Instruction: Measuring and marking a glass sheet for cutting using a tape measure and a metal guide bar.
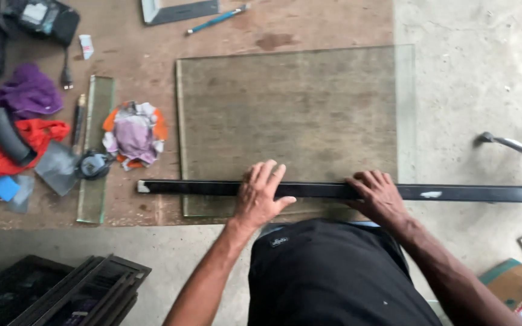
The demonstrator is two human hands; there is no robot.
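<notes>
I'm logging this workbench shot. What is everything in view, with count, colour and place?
glass sheet: 1, clear greenish, middle of the board
straightedge bar: 1, black, across the sheet's near edge
glass strip: 1, greenish, left of the sheet
rags: several, purple, red, orange, at left
pen: 1, blue, top
wooden board: 1, brown, under everything
left hand: 1, pressing flat on the bar
right hand: 1, pressing on the bar

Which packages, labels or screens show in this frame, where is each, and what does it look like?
Cardboard box: bottom right on the floor, brown with a teal edge.
Small tube: top left on the board, white with red.
Patch: on the person's black clothing, small and dark, by the left hand.
No screens in view.
</notes>
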